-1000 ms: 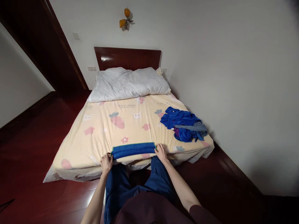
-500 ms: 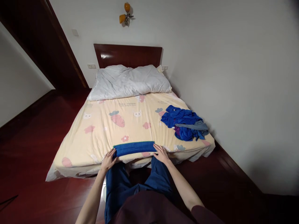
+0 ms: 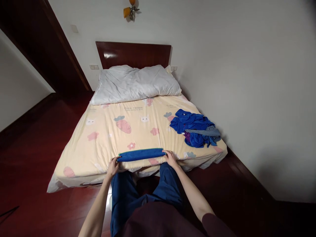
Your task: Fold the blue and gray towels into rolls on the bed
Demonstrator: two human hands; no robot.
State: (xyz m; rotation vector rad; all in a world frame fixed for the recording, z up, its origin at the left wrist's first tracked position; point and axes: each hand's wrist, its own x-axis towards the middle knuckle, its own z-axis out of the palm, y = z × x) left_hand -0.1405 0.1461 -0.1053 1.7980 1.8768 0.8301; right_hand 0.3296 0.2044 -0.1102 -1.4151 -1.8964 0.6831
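A blue cloth (image 3: 141, 155), folded into a long narrow strip with a green edge, lies across the near side of the patterned bed sheet (image 3: 138, 136). At its left end my left hand (image 3: 114, 167) pinches the near corner between thumb and fingers. My right hand (image 3: 170, 158) grips the opposite end in the same way. To the right, a crumpled pile of blue cloths (image 3: 195, 126) with a purple piece and a grey-blue piece rests on the sheet.
A white quilt (image 3: 137, 84) is bunched at the far end of the bed, before the dark wooden headboard (image 3: 135, 54). A wall stands close along the bed's right side. Dark red floor (image 3: 29, 144) shows at the left.
The blue strip has become narrower, its near edge raised or folded away from me. My hands have gone from lying flat at its ends to pinching them. The view has shifted slightly.
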